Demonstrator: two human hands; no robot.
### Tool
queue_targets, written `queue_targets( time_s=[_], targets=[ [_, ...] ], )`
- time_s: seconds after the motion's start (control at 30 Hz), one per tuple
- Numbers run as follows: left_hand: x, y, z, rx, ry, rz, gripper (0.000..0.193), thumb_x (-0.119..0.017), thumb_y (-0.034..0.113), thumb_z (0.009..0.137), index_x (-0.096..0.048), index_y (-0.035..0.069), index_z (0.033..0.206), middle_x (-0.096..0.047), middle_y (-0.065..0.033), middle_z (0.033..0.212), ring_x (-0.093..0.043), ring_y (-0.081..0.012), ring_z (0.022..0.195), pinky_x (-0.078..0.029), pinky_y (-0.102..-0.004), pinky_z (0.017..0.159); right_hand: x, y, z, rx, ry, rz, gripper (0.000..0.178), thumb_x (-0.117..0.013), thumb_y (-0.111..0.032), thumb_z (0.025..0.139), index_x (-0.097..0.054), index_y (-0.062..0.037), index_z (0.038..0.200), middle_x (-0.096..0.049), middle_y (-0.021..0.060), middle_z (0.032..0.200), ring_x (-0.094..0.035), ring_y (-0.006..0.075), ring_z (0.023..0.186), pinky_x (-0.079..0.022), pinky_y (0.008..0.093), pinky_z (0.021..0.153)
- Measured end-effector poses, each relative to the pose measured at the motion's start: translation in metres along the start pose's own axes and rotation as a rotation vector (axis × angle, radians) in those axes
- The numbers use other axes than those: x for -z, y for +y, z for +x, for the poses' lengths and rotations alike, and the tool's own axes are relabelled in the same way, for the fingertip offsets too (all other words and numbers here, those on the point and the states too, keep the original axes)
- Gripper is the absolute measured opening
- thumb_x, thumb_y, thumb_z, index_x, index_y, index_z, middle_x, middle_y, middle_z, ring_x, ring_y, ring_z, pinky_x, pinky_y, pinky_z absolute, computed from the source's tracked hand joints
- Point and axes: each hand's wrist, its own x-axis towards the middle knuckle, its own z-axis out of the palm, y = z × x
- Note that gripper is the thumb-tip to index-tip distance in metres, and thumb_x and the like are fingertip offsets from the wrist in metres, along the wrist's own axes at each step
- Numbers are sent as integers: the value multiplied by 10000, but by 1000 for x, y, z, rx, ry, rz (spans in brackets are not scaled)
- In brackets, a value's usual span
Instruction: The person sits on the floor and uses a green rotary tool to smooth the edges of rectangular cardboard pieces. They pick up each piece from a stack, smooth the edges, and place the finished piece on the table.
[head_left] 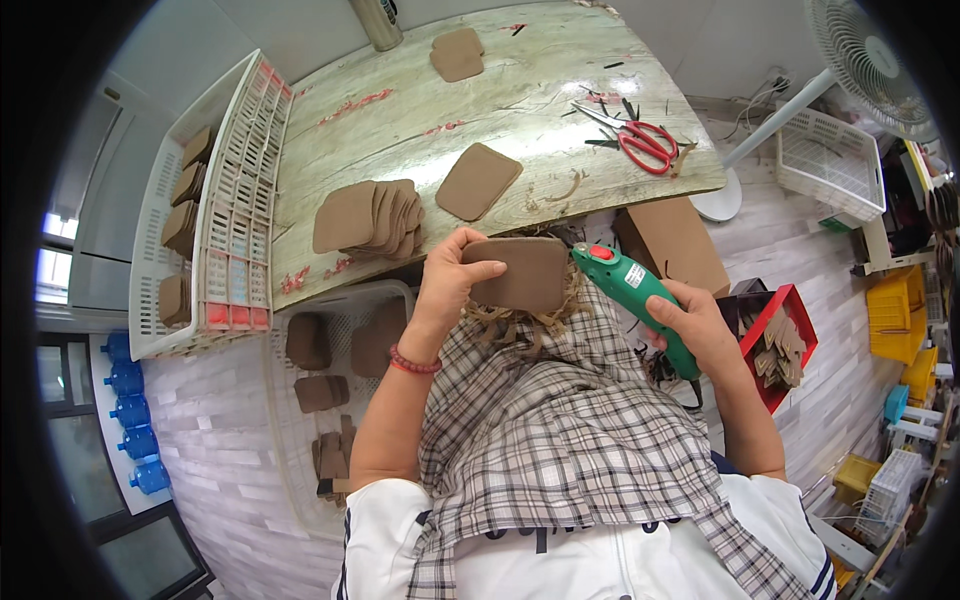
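Observation:
My left hand (452,280) grips a brown rounded-corner fabric piece (520,275) by its left side, thumb on top, over my lap. My right hand (695,322) is wrapped round a green electric cutter (630,285) with a red button, its tip close to the piece's right edge. Brown trimmed strips (530,325) lie on the checked apron (560,420) below the piece. On the table (400,130), a fanned stack of brown pieces (350,218) stands at the near left. A thicker brown pile (478,182) sits just beyond the held piece.
Red-handled scissors (648,145) lie among black scraps on the right. One white crate (240,190) with brown pieces stands left; another crate (290,470) sits below it. A red box (790,320) holds brown scraps. A white fan (870,60) stands at the far right.

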Motion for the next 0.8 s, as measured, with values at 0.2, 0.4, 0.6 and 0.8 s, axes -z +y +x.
queue_targets(
  time_s=[0.2, 0.4, 0.6, 0.8],
  targets=[
    [6, 3, -1, -1, 53, -160, 167, -718, -14, 779, -643, 24, 923, -680, -30, 851, -613, -84, 737, -498, -233, 690, 2, -2, 0, -58, -62, -63, 314, -616, -291, 919, -603, 10, 1008, -563, 25, 694, -519, 75, 575, -423, 219, 519],
    [5, 4, -1, 40, 35, -97, 164, -713, -19, 769, -664, 14, 921, -685, -40, 829, -620, -89, 713, -507, -241, 676, 3, -1, 0, -61, -94, -91, 346, -651, -314, 898, -610, 18, 988, -564, 19, 717, -524, 70, 586, -434, 219, 522],
    [4, 1, 0, 95, -42, -103, 167, -707, -30, 765, -664, 13, 920, -686, -44, 826, -626, -93, 709, -514, -238, 670, 3, 4, 1, -86, -109, -101, 354, -652, -321, 898, -606, 21, 979, -565, 24, 725, -531, 72, 592, -437, 222, 519],
    [5, 3, -1, 179, -95, -61, 184, -708, -20, 771, -651, 12, 942, -678, -29, 857, -619, -94, 748, -505, -243, 716, -1, 4, 1, -91, -122, -119, 359, -642, -330, 901, -608, 18, 979, -558, 19, 704, -530, 71, 583, -433, 218, 519]
  ],
)
